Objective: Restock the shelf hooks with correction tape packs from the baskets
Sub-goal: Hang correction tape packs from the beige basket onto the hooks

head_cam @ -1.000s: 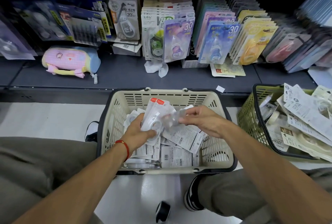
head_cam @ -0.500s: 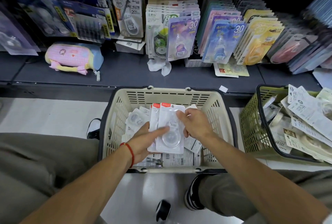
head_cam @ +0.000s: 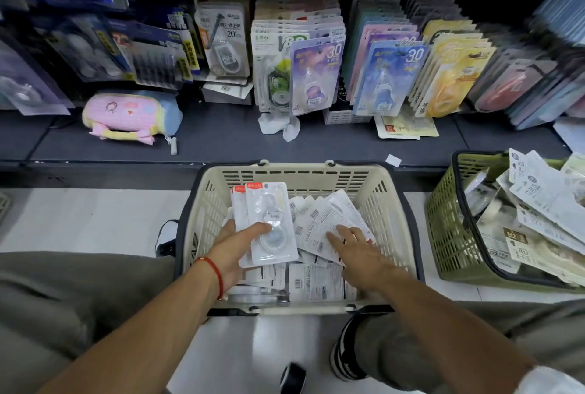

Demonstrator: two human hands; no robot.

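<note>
The step in hand looks like gathering: the left hand (head_cam: 235,249) grips a small stack of packs (head_cam: 264,222) face up over the cream basket (head_cam: 297,173), while the right hand (head_cam: 357,251), fingers straight and apart, reaches onto the loose packs (head_cam: 319,226) lying face down in it. Next it likely must pinch one, turn it and add it to the stack before hanging them on the shelf hooks (head_cam: 319,50).

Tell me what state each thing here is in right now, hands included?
Left hand: fingers grip a small stack of packs.
Stack of packs: held face up over the cream basket.
Right hand: fingers straight, reaching onto the loose packs.
Loose packs: jumbled, mostly barcode side up.
Cream basket: partly filled.
Green basket: heaped with packs.
Shelf hooks: hung with rows of packs.
</note>
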